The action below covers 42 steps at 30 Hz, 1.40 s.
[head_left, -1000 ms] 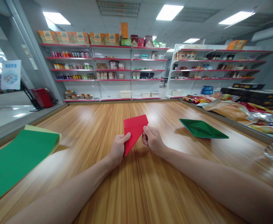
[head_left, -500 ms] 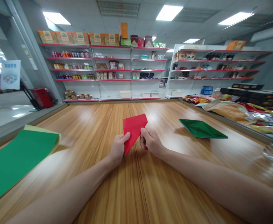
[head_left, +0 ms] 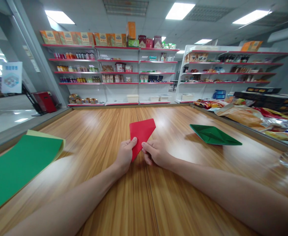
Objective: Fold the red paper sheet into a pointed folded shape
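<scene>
A white sign (head_left: 11, 77) is standing at the far left, carrying a row of blue characters across its top, their strokes blurring beyond reading. Orange boxes (head_left: 68, 38) are lining the top shelf (head_left: 116, 48), showing print on their fronts, and packets (head_left: 243, 116) at the right are bearing coloured print, with small size and blur leaving every word, brand and number illegible.

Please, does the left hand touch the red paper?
Touching. The head view shows it plainly: the thumb of the left hand lies over the edge of the red paper.
</scene>
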Each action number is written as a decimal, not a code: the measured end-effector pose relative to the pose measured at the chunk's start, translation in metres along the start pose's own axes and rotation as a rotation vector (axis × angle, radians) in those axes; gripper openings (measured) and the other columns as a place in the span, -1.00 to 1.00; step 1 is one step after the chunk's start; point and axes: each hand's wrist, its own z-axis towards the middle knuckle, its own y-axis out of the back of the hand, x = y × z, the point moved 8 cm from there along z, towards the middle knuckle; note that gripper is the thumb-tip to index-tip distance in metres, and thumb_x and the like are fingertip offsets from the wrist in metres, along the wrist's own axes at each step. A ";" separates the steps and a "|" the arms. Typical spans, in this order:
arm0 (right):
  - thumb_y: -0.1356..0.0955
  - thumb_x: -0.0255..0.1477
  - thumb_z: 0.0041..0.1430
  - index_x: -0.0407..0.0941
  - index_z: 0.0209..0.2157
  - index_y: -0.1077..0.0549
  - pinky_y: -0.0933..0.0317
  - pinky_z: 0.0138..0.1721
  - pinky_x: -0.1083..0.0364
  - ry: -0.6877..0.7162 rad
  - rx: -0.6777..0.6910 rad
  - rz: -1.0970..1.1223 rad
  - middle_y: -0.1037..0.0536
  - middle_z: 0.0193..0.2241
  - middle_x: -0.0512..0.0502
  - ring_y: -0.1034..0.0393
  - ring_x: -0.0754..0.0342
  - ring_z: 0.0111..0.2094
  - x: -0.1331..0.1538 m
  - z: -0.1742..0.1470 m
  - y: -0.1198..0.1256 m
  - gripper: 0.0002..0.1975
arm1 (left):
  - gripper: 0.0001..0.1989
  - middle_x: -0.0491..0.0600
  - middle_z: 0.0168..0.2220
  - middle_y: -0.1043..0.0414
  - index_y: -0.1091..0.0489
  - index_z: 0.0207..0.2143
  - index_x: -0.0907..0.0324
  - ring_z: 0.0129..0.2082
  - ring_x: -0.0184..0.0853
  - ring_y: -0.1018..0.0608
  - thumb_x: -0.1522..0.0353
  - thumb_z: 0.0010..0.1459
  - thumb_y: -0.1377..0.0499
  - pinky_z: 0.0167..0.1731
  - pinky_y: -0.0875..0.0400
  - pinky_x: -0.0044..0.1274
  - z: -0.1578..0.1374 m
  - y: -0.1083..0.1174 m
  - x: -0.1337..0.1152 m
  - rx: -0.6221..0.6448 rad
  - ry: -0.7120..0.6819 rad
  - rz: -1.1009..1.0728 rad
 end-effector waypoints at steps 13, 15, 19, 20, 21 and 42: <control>-0.24 -0.25 0.13 -0.13 -0.65 -0.25 0.14 -0.78 0.23 -0.043 0.097 0.175 -0.27 -0.89 0.10 -0.01 0.25 -0.87 -0.009 0.001 -0.009 -0.65 | -0.49 -0.16 -0.83 -0.15 -0.31 -0.73 0.24 -0.83 -0.54 -0.13 0.03 0.04 -0.15 -0.80 0.10 -0.63 -0.003 -0.002 -0.005 -0.004 -0.043 0.054; -0.25 -0.26 0.08 -0.10 -0.70 -0.18 0.16 -0.80 0.21 -0.057 0.094 0.291 -0.20 -0.93 0.12 0.06 0.25 -0.90 -0.012 0.003 -0.006 -0.64 | -0.50 -0.20 -0.85 -0.08 -0.29 -0.74 0.23 -0.85 -0.54 -0.08 0.03 0.01 -0.17 -0.81 0.13 -0.62 -0.004 -0.004 -0.006 0.002 -0.029 0.055; -0.25 -0.22 0.08 -0.13 -0.67 -0.25 0.14 -0.77 0.22 -0.102 0.168 0.336 -0.26 -0.89 0.08 -0.04 0.23 -0.86 -0.016 0.004 -0.007 -0.64 | -0.48 -0.18 -0.86 -0.12 -0.30 -0.75 0.23 -0.86 -0.54 -0.08 0.02 0.02 -0.15 -0.82 0.12 -0.62 -0.004 -0.007 -0.007 0.021 -0.022 0.056; -0.26 -0.20 0.09 -0.15 -0.64 -0.30 0.13 -0.77 0.22 -0.107 0.202 0.319 -0.30 -0.87 0.06 -0.07 0.22 -0.84 -0.015 0.003 -0.009 -0.63 | -0.47 -0.15 -0.85 -0.16 -0.31 -0.75 0.23 -0.85 -0.53 -0.11 0.01 0.03 -0.14 -0.82 0.11 -0.62 -0.004 -0.008 -0.007 0.025 -0.026 0.059; -0.25 -0.18 0.11 -0.17 -0.62 -0.32 0.12 -0.77 0.22 -0.107 0.232 0.292 -0.32 -0.85 0.05 -0.09 0.23 -0.83 -0.014 0.001 -0.012 -0.61 | -0.47 -0.13 -0.84 -0.20 -0.31 -0.75 0.24 -0.85 -0.53 -0.14 0.01 0.05 -0.13 -0.81 0.10 -0.62 -0.004 -0.008 -0.008 0.027 -0.033 0.062; -0.19 -0.24 0.22 -0.16 -0.65 -0.29 0.06 -0.79 0.26 -0.023 0.221 -0.113 -0.29 -0.86 0.09 -0.09 0.26 -0.85 -0.004 -0.005 -0.015 -0.57 | -0.49 -0.19 -0.82 -0.17 -0.20 -0.68 0.19 -0.83 -0.54 -0.15 -0.01 0.05 -0.15 -0.80 0.08 -0.64 -0.003 -0.006 -0.005 -0.006 -0.048 -0.002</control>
